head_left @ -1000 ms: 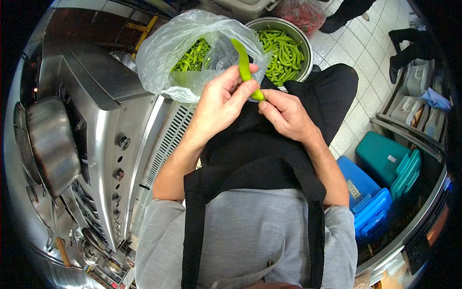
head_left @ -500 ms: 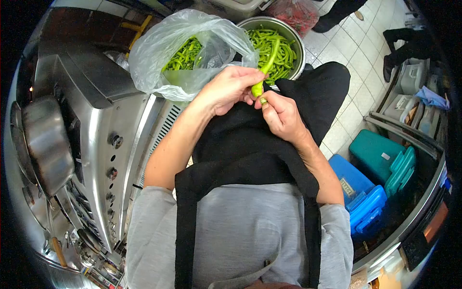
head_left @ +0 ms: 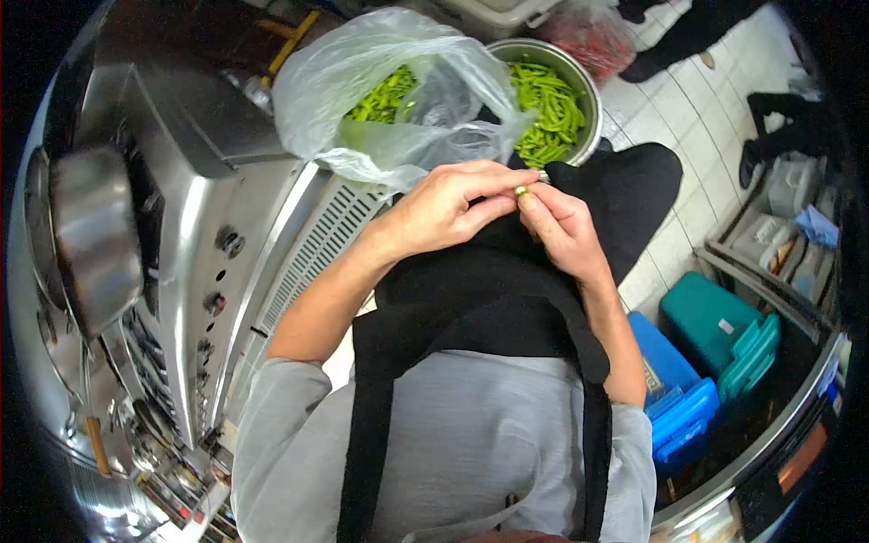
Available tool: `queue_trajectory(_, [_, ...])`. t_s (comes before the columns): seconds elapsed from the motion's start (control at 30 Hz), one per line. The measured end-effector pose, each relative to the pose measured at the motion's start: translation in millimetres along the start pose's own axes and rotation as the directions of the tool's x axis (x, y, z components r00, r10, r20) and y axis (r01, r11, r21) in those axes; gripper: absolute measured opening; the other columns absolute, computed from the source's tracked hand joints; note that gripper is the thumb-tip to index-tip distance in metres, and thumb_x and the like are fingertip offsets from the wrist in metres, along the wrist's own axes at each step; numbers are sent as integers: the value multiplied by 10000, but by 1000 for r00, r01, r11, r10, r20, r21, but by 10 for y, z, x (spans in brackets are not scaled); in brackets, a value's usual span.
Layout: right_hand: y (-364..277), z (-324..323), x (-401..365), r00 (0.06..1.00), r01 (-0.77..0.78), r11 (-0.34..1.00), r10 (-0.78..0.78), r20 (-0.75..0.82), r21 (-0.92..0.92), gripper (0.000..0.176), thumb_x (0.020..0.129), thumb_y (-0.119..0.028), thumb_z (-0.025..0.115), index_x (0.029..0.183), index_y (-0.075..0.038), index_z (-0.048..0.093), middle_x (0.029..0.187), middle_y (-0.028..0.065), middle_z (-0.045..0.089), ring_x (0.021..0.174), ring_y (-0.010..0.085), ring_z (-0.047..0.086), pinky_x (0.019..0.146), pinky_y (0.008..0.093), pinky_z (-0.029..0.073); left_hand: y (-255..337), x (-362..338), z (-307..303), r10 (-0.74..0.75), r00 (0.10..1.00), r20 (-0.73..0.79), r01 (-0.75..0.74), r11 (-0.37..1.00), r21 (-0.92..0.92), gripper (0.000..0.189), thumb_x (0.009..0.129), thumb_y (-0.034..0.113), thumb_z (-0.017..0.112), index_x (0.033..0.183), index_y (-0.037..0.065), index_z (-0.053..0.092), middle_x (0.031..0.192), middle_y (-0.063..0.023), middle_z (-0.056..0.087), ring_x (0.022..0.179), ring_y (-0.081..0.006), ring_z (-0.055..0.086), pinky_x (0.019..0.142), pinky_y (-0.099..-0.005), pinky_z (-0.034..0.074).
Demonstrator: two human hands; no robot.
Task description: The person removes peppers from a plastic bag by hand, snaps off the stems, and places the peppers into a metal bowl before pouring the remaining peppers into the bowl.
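My left hand [head_left: 457, 206] is closed, its thumb and fingers pointing at the right hand's fingertips; anything inside it is hidden. Between the fingertips of my right hand [head_left: 566, 228] is a small green piece [head_left: 521, 191]. Both hands meet above the black apron [head_left: 471, 285] on my lap. Just beyond them, an open clear plastic bag [head_left: 312, 95] holds cut green pieces [head_left: 385, 98]. To its right, a round metal bowl [head_left: 593, 113] contains long green peppers [head_left: 548, 113].
Along the left stand a steel cooking range [head_left: 217, 195] and a large pot [head_left: 98, 240]. At the right are a blue bin [head_left: 670, 371], a green bin [head_left: 715, 317] and a shelf with containers. A bag of red items [head_left: 593, 41] and another person's dark-clothed leg [head_left: 688, 41] are farther ahead.
The long green pepper that was between my hands is no longer visible. My left hand has turned and its fingers reach to the right hand. The view has shifted slightly.
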State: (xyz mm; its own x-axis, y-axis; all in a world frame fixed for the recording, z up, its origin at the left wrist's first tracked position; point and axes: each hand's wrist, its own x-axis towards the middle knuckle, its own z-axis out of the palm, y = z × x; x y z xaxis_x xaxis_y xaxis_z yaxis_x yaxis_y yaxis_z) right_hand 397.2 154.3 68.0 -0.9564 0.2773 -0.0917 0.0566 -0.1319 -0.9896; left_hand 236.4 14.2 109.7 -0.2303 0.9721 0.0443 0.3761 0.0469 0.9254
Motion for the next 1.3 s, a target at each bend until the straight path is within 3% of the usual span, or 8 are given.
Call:
queue_trajectory(0.27, [-114, 114, 220, 971, -160, 976, 129, 202, 146, 271, 1034, -207, 529, 1138, 12, 650, 714, -57, 502, 620, 34, 426, 548, 226, 362, -118, -209, 20, 63, 934, -352, -114, 986, -125, 251, 829, 68, 764, 1077, 44, 731, 993, -98, 694, 909, -201, 665, 811, -302, 528])
queue_trajectory(0.4, [-138, 109, 218, 983, -144, 982, 128, 130, 125, 290, 1035, -221, 527, 1162, 9, 649, 701, -59, 496, 608, 33, 421, 542, 214, 349, -193, -142, -357, -319, 828, -462, 196, 935, -295, 168, 908, 134, 699, 1033, 22, 704, 923, -32, 692, 881, -97, 620, 800, -274, 508])
queue_trajectory(0.53, [-46, 40, 159, 984, -177, 975, 173, 44, 137, 311, 1035, -250, 525, 1154, 6, 656, 682, -60, 491, 598, 30, 417, 539, 205, 340, -540, -45, -978, -462, 657, -596, 735, 566, 372, 329, 924, 282, 621, 1131, 32, 675, 1008, -155, 711, 949, -259, 682, 871, -361, 518])
queue_trajectory(0.67, [1, 28, 157, 986, -163, 972, 166, 0, 167, 316, 1032, -262, 529, 1145, 2, 661, 673, -62, 485, 589, 28, 413, 530, 205, 333, -930, 160, -1642, -464, 736, -493, 653, 295, 697, 421, 880, 260, 602, 1247, 55, 624, 1275, -177, 624, 1207, -317, 578, 991, -377, 470])
queue_trajectory(0.73, [8, 9, 128, 983, -180, 971, 184, -11, 155, 306, 1032, -254, 528, 1142, -2, 663, 668, -66, 475, 576, 26, 405, 518, 204, 326, -1139, 355, -2185, -432, 834, -343, 551, 628, 550, 332, 882, 159, 575, 1199, 123, 665, 1223, -147, 661, 1104, -228, 648, 937, -360, 498])
queue_trajectory(0.97, [129, -86, 97, 968, -201, 952, 228, -100, 231, 286, 1031, -235, 528, 1131, -5, 666, 660, -77, 459, 558, 15, 385, 503, 195, 314, -1648, 647, -2269, -475, 719, -506, 680, 333, 653, 400, 623, 52, 586, 990, 78, 743, 902, -183, 726, 826, -287, 717, 716, -428, 540])
queue_trajectory(1.13, [204, -149, -19, 937, -238, 951, 279, -213, 198, 275, 1031, -222, 530, 1119, -1, 669, 653, -77, 464, 551, 13, 377, 494, 190, 303, -2326, 507, -1758, -722, 503, -474, 814, 212, 541, 374, 805, 177, 623, 1135, 12, 682, 1144, -258, 664, 1118, -385, 633, 946, -436, 501])
queue_trajectory(1.3, [366, -194, -132, 915, -261, 943, 309, -258, 206, 276, 1031, -225, 530, 1111, 0, 669, 651, -74, 469, 551, 14, 384, 496, 195, 307, -3311, 174, -1550, -413, 717, -561, 696, 458, 552, 454, 812, 301, 682, 1184, 39, 674, 1160, -213, 676, 1100, -378, 640, 956, -432, 496])
